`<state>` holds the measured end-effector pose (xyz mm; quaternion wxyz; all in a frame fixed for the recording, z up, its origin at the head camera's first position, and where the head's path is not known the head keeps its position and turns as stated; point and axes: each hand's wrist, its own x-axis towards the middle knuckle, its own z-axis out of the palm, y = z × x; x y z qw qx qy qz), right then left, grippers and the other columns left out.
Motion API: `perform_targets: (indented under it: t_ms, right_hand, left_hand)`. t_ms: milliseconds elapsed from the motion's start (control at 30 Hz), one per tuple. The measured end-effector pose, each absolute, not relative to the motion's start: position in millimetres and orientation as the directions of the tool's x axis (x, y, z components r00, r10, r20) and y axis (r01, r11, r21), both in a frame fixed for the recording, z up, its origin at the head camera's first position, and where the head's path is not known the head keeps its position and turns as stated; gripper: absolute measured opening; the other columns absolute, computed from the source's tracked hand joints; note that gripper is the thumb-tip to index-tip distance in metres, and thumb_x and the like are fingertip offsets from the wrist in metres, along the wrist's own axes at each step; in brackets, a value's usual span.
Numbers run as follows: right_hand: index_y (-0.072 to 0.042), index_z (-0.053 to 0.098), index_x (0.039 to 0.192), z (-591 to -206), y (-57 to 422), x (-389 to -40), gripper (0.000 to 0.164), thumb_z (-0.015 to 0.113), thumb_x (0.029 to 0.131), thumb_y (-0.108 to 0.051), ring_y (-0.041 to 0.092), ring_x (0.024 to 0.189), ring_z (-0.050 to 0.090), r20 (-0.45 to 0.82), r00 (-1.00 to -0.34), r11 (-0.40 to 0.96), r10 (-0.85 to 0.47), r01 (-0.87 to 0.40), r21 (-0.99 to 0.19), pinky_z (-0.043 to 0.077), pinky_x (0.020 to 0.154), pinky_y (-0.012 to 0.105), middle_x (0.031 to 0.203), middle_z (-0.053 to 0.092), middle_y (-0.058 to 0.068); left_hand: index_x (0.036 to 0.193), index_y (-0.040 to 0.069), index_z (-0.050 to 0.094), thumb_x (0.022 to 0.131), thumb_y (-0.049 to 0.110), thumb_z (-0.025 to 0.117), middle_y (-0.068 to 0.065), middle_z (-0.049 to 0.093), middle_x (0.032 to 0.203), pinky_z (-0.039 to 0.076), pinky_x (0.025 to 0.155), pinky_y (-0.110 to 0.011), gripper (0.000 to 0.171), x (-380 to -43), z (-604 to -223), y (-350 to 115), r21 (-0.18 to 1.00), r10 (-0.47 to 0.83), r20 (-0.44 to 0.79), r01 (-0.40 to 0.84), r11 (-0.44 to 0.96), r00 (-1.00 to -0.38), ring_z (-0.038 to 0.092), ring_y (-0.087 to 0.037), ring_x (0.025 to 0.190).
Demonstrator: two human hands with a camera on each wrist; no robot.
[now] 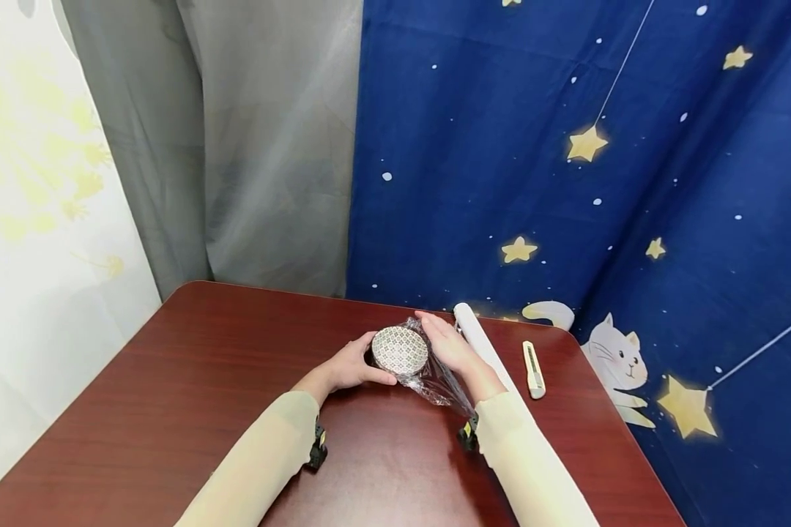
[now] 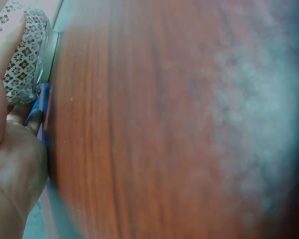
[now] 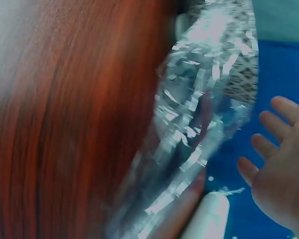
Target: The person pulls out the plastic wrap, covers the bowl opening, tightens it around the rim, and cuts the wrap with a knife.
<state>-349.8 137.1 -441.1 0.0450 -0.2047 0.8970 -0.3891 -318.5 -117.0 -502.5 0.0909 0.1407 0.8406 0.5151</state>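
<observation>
A round container [image 1: 399,351] with a small diamond-like pattern stands over the table near its far side. My left hand [image 1: 351,364] grips it from the left, the thumb along its near side. In the left wrist view, the thumb lies across the patterned wall [image 2: 26,59], which has a glossy film on it. Crinkled clear plastic wrap [image 3: 189,114] covers the right part of the container and trails off toward my right forearm. My right hand [image 1: 450,347] is at the container's right with its fingers extended; in the right wrist view they spread apart from the wrap.
A long white roll [image 1: 480,338] lies to the right, partly hidden under my right forearm. Farther right is a pale utility knife [image 1: 534,370] on the dark red table [image 1: 250,351]. Curtains [image 1: 474,161] hang behind the table's far edge.
</observation>
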Motion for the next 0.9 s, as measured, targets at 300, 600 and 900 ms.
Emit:
perform_targets:
  t_ms: [300, 600, 900]
  right_hand:
    - [-0.016, 0.051, 0.165, -456.4, 138.1, -354.5, 0.069, 0.019, 0.119, -0.056, 0.033, 0.166, 0.034, -0.065, -0.927, 0.622, -0.369, -0.194, -0.759, 0.023, 0.137, 0.054, 0.173, 0.047, 0.010]
    - [-0.015, 0.054, 0.163, -466.1, 151.3, -348.8, 0.081, 0.025, 0.113, -0.072, 0.031, 0.164, 0.038, -0.148, -0.923, 0.636, -0.355, -0.123, -0.762, 0.026, 0.136, 0.053, 0.170, 0.051, 0.009]
    - [-0.015, 0.037, 0.171, -461.9, 171.1, -340.7, 0.095, 0.084, 0.094, -0.044, 0.031, 0.153, 0.050, -0.212, -0.836, 0.597, -0.506, -0.161, -0.786, 0.039, 0.128, 0.055, 0.166, 0.054, 0.014]
  left_hand:
    - [0.165, 0.007, 0.042, 0.077, 0.038, 0.102, -0.013, 0.061, 0.160, 0.041, 0.127, -0.052, 0.111, -318.7, -501.7, -116.4, 0.892, 0.335, -0.007, 0.145, 0.427, -0.942, 0.055, -0.028, 0.148]
    - [0.164, 0.006, 0.043, 0.077, 0.036, 0.102, -0.014, 0.061, 0.159, 0.040, 0.128, -0.053, 0.109, -318.8, -503.0, -116.9, 0.894, 0.340, -0.003, 0.149, 0.422, -0.941, 0.055, -0.030, 0.148]
    - [0.164, 0.006, 0.042, 0.077, 0.036, 0.102, -0.013, 0.060, 0.160, 0.039, 0.128, -0.053, 0.110, -320.1, -504.1, -117.2, 0.905, 0.347, 0.000, 0.148, 0.399, -0.938, 0.054, -0.029, 0.148]
